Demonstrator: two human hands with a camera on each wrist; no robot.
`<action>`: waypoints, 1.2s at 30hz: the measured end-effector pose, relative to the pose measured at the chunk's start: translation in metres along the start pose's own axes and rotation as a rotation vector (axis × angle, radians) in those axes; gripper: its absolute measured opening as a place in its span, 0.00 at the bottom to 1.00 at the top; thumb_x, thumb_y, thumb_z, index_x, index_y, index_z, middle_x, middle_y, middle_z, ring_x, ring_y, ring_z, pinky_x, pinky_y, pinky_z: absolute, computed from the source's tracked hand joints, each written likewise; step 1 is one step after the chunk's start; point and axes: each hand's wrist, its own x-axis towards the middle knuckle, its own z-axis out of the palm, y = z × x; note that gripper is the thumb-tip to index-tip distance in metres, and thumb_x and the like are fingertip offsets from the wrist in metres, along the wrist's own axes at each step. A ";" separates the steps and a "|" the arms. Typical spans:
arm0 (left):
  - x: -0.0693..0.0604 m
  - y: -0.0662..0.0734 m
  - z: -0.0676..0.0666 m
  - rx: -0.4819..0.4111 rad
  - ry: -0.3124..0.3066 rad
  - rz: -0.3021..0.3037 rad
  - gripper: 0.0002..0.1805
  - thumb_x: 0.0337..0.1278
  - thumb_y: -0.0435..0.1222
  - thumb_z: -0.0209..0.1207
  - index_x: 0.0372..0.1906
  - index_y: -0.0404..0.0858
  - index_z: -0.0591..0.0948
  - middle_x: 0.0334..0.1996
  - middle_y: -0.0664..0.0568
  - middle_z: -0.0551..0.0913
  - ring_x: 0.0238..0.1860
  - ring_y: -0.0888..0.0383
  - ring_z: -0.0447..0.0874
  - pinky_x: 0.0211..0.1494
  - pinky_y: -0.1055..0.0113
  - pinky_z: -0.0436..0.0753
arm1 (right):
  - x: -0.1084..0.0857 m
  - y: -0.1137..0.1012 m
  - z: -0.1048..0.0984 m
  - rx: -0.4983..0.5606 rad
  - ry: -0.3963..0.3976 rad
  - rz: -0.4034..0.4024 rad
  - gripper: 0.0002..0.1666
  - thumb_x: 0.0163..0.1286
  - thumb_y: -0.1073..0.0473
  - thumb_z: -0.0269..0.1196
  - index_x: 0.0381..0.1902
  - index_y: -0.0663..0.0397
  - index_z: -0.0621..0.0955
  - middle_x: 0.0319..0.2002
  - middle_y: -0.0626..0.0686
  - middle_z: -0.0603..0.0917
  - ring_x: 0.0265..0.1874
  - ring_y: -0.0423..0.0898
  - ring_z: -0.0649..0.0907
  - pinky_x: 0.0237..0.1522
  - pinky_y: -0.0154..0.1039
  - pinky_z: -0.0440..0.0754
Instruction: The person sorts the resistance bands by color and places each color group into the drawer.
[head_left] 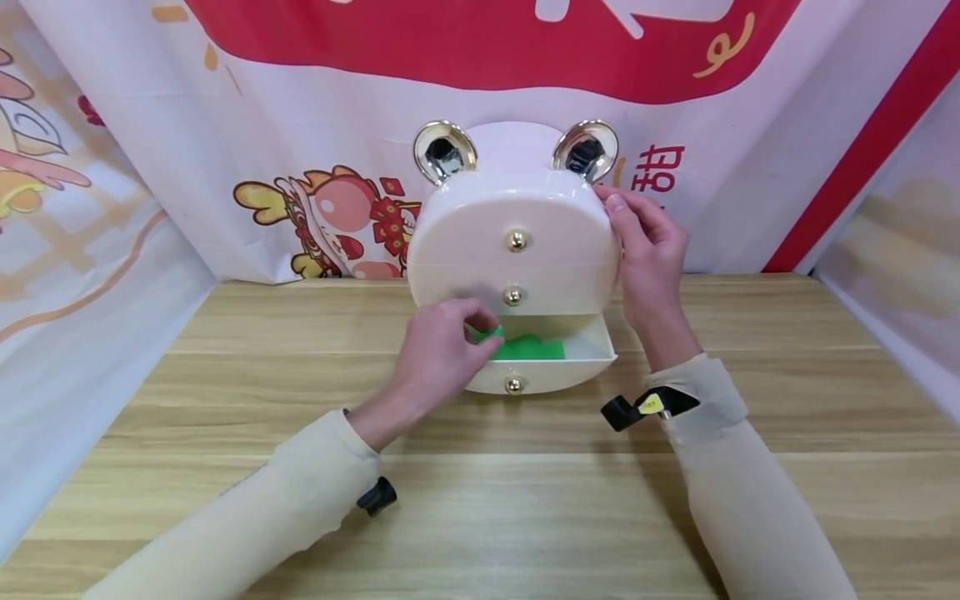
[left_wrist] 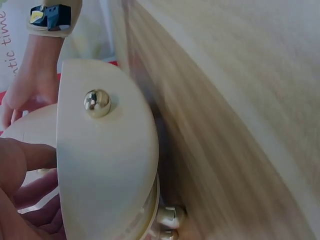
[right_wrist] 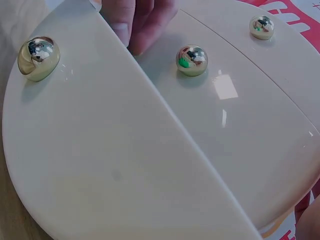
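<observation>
A white rounded drawer box (head_left: 517,221) with gold knobs and two gold-rimmed ears stands upright on the table. Its bottom drawer (head_left: 566,377) is pulled out, and a flat green piece (head_left: 532,348) with a wavy upper edge lies inside. The left hand (head_left: 446,346) reaches over the drawer's left side, thumb and forefinger pinching green material; whether this is a separate piece is unclear. At the box's upper right side, the right hand (head_left: 651,250) holds the edge, with some fingers hidden behind it. The drawer front (left_wrist: 107,150) conceals its contents in both wrist views.
The wood-grain table (head_left: 480,517) extends in front of the box and to both sides. Close behind hangs a printed red and white cloth (head_left: 330,100). Each forearm carries a black wrist camera (head_left: 621,412).
</observation>
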 end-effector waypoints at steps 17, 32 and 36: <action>-0.023 -0.023 -0.031 -0.171 0.120 -0.088 0.10 0.65 0.35 0.71 0.49 0.39 0.89 0.44 0.48 0.92 0.38 0.54 0.88 0.39 0.70 0.88 | -0.003 0.001 0.004 -0.009 -0.013 0.035 0.23 0.76 0.46 0.68 0.60 0.53 0.87 0.58 0.53 0.89 0.49 0.48 0.90 0.50 0.33 0.90; -0.077 0.011 0.035 -0.822 0.234 -0.466 0.14 0.63 0.31 0.72 0.52 0.38 0.86 0.41 0.44 0.90 0.17 0.60 0.78 0.23 0.70 0.82 | -0.003 -0.001 0.002 -0.005 -0.005 0.030 0.19 0.77 0.47 0.67 0.58 0.50 0.89 0.58 0.53 0.89 0.49 0.47 0.89 0.50 0.32 0.89; -0.082 0.018 0.054 -0.860 0.242 -0.558 0.12 0.65 0.33 0.70 0.51 0.39 0.84 0.40 0.43 0.92 0.14 0.61 0.74 0.19 0.70 0.79 | -0.002 -0.001 0.001 0.000 0.002 0.014 0.18 0.77 0.49 0.67 0.57 0.51 0.89 0.56 0.52 0.90 0.47 0.46 0.89 0.49 0.31 0.89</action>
